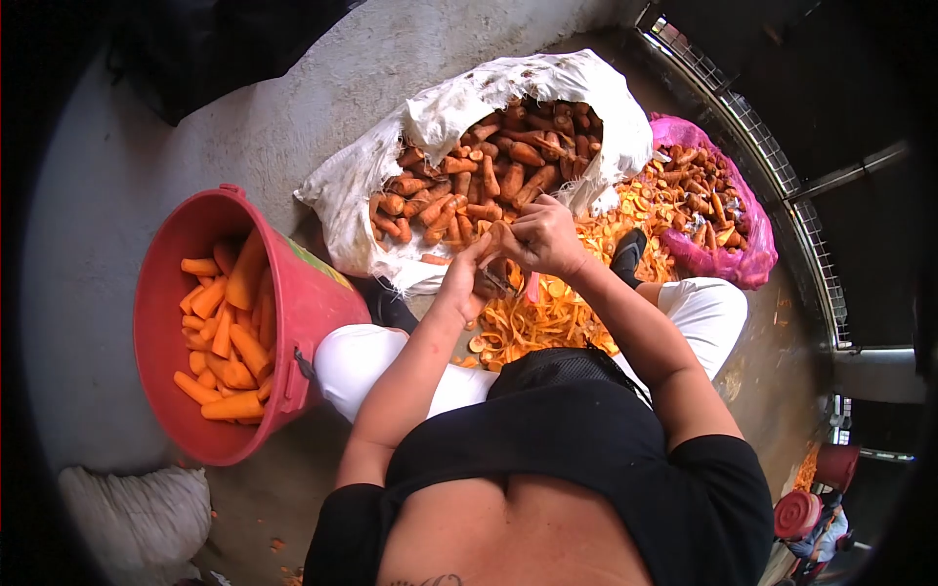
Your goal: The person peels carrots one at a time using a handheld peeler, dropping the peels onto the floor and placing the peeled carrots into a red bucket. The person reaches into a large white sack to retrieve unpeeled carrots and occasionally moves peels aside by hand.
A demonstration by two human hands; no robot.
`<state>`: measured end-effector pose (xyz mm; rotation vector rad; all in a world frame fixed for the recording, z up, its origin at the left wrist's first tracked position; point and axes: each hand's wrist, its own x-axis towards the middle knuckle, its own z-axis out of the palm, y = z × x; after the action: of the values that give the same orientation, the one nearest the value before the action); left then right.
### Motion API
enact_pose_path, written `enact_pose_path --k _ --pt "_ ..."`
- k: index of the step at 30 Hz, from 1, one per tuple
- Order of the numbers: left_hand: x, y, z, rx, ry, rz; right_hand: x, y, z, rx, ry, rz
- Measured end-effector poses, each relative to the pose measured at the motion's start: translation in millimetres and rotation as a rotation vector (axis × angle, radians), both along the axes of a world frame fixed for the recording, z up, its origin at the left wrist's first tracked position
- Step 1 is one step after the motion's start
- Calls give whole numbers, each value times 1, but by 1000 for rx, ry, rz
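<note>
My left hand (467, 281) and my right hand (548, 235) meet above the peelings, between my knees. The left one is closed around what looks like an unpeeled carrot, mostly hidden by the fingers. Fingers of the right hand are curled and pinched against the same spot; what they grip is too small and covered to make out. Just beyond them lies a white woven sack (430, 117), torn open and full of unpeeled carrots (513, 181). Below the hands, orange peelings (547, 327) and cut carrot ends are heaped on the floor.
A red bucket (161, 293) with peeled carrots (230, 342) stands at my left knee. To the right is a pink bag (752, 234) of carrot pieces. A pale sack (137, 518) sits lower left. Another person (829, 537) and a red tub (797, 514) appear far right.
</note>
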<state>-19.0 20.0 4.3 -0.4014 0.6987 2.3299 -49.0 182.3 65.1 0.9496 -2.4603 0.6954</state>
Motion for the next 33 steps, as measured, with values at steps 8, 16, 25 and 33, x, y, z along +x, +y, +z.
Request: enact_pose_path --k 8,16,25,33 --pt "12 9 22 -74 68 -115 -37 40 -17 73 36 -180" --pt "-3 14 12 -122 45 -119 -54 48 -34 193 -12 -354" --pt "-1 1 11 -36 114 -168 -53 111 -33 209 -320 -795" --pt "-14 -4 -27 102 -21 -202 14 25 -3 -90 -105 -241"
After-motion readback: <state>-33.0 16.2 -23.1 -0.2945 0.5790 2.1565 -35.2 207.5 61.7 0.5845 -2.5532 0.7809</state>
